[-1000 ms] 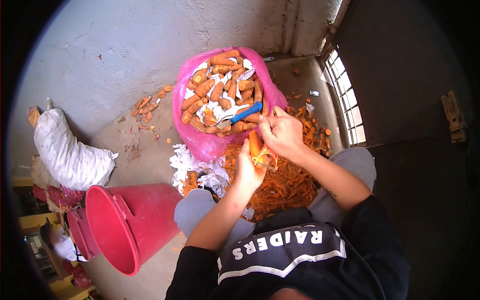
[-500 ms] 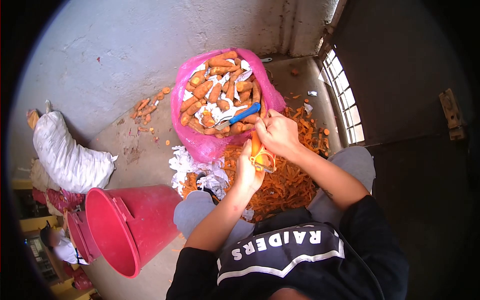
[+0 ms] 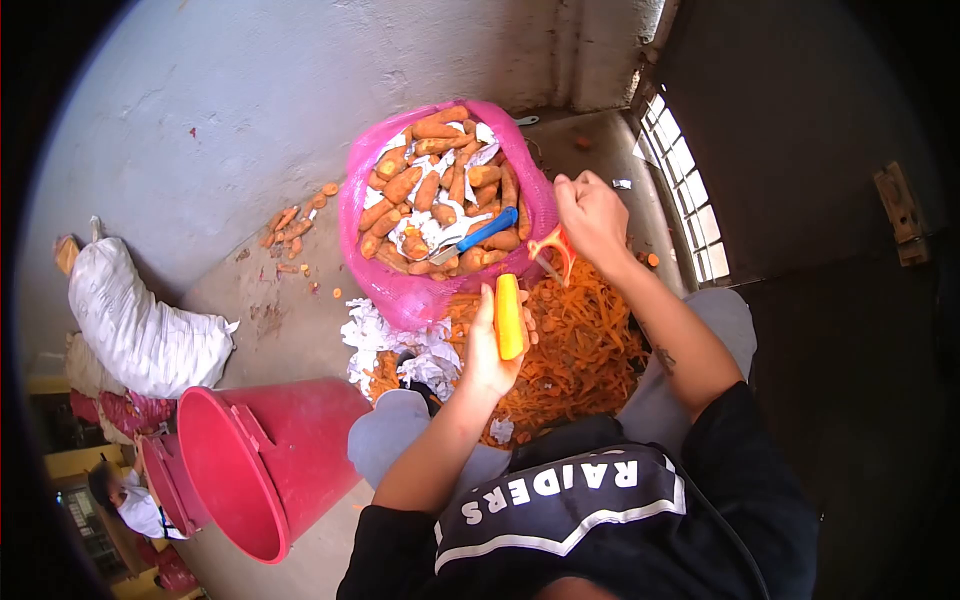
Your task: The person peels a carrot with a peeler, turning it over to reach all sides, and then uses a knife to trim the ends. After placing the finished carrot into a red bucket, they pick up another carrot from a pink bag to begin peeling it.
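My left hand (image 3: pixel 484 352) is closed round a peeled, bright orange-yellow carrot (image 3: pixel 509 318), held upright above the peelings. Raised to the right and a little higher, my right hand (image 3: pixel 592 212) grips an orange peeler (image 3: pixel 556 252), its head apart from the carrot. Just beyond both hands stands an open pink mesh sack (image 3: pixel 405 302) full of unpeeled carrots (image 3: pixel 403 186) mixed with white paper scraps. A knife with a blue handle (image 3: pixel 487 229) lies across the carrots near the sack's front edge.
Carrot peelings (image 3: pixel 575 365) heap between my legs, with crumpled white paper (image 3: pixel 375 335) beside them. A large red bucket (image 3: pixel 310 450) leans at left, near a stuffed white sack (image 3: pixel 145 325). Carrot pieces (image 3: pixel 292 226) lie by the wall. Another person (image 3: pixel 140 505) is at far left.
My right hand has moved up and right with the peeler, away from the carrot. The carrot is now in plain view in my left hand, which has stayed nearly in place.
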A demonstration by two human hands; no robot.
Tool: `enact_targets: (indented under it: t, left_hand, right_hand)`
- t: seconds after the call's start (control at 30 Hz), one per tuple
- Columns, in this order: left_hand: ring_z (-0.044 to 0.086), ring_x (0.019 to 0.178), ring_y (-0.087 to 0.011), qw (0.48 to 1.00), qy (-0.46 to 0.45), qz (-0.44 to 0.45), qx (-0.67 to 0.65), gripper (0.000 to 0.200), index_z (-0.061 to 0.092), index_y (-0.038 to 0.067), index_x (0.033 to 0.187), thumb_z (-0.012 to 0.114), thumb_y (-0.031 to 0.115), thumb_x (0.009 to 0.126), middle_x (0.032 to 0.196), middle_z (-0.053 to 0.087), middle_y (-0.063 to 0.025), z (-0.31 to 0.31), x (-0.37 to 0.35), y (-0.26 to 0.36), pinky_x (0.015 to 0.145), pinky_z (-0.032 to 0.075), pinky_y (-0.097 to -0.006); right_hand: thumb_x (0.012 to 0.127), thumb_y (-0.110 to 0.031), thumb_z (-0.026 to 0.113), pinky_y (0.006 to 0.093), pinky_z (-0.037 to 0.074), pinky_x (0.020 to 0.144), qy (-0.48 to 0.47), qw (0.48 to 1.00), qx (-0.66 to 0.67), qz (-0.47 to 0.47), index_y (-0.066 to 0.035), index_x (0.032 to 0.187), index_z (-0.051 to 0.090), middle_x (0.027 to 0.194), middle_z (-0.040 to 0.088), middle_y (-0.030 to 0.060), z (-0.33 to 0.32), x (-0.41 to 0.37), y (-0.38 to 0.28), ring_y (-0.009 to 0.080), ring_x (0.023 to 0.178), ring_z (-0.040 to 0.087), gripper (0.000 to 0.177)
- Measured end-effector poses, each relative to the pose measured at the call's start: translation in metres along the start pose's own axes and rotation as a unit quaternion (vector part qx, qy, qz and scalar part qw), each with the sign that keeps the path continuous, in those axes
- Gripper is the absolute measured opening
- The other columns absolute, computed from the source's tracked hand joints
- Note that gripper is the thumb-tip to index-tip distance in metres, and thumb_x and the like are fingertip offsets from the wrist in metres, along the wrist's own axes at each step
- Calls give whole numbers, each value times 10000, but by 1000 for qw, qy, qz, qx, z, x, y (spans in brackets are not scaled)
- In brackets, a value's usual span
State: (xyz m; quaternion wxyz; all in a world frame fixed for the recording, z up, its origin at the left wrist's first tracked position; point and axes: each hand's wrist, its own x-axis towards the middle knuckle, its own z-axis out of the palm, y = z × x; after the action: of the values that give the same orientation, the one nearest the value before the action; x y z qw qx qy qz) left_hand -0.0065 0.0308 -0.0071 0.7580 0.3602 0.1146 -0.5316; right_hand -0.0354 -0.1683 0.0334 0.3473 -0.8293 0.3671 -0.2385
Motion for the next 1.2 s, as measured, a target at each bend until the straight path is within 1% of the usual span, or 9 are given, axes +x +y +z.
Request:
enact_targets:
  t: [0.23, 0.37, 0.47, 0.57, 0.67, 0.97, 1.07, 1.17, 1.2]
  left_hand:
    - [606, 691, -178, 999, 14, 32, 17, 377, 547, 84, 1087, 383, 408, 985, 845, 620, -49, -1, 9, -2, 555, 492, -301]
    - [622, 712, -190, 998, 60, 30, -23, 353, 533, 87, 1119, 350, 365, 1001, 888, 631, -51, -1, 15, -3, 574, 518, -310]
    - [632, 753, -172, 999, -14, 42, 19, 355, 532, 93, 1125, 342, 366, 1002, 912, 631, -48, 0, 12, -4, 596, 533, -295]
    - [631, 792, -149, 997, 69, 29, -29, 359, 528, 103, 1136, 330, 373, 1005, 935, 628, -38, 4, 15, -7, 624, 540, -279]
    - [628, 802, -138, 996, 76, 38, -33, 362, 529, 110, 1136, 323, 379, 1007, 942, 626, -30, 7, 13, -7, 632, 537, -276]
    - [612, 726, -162, 997, 65, 40, -9, 351, 545, 100, 1111, 341, 366, 1006, 908, 628, -39, -3, 12, -11, 615, 527, -287]
    - [602, 699, -162, 995, 85, 42, 39, 365, 540, 85, 1135, 346, 366, 1006, 887, 628, -56, 7, 4, -8, 577, 512, -288]
    - [587, 676, -151, 994, 44, 30, 92, 396, 534, 68, 1171, 349, 375, 1004, 871, 624, -65, 12, -7, -16, 557, 503, -288]
    - [558, 637, -111, 990, 36, 25, 135, 473, 567, 21, 1139, 342, 414, 1002, 788, 600, -50, 20, -15, -14, 572, 478, -246]
  right_hand:
    - [881, -316, 490, 411, 456, 603, -77, 990, 23, -113, -86, 653, 632, 723, 568, 104, 14, -47, -22, 306, 672, 589, 353]
    - [867, -310, 508, 418, 468, 590, -73, 990, 11, -123, -85, 657, 634, 741, 575, 112, 16, -54, -25, 317, 657, 594, 332]
    - [860, -303, 517, 423, 470, 574, -68, 989, -16, -132, -82, 663, 638, 744, 573, 121, 18, -52, -22, 329, 641, 592, 321]
    - [854, -296, 527, 430, 472, 560, -72, 987, -38, -139, -83, 665, 644, 737, 565, 130, 19, -53, -22, 341, 626, 589, 308]
    - [849, -299, 535, 436, 474, 551, -63, 987, -30, -147, -84, 652, 649, 727, 558, 134, 22, -55, -20, 343, 610, 588, 312]
    - [851, -297, 537, 433, 479, 549, -52, 986, -46, -154, -89, 625, 650, 703, 553, 131, 27, -53, -18, 333, 589, 588, 327]
    - [857, -306, 524, 439, 476, 556, -27, 987, -26, -153, -85, 613, 648, 697, 549, 140, 27, -50, -17, 338, 590, 588, 352]
    - [871, -291, 506, 436, 440, 543, 48, 987, -74, -133, -51, 589, 606, 650, 510, 128, 23, -22, -2, 321, 586, 558, 384]
    - [878, -305, 492, 442, 445, 566, 85, 984, -91, -125, -50, 591, 604, 672, 521, 132, 22, -9, 7, 329, 604, 562, 400]
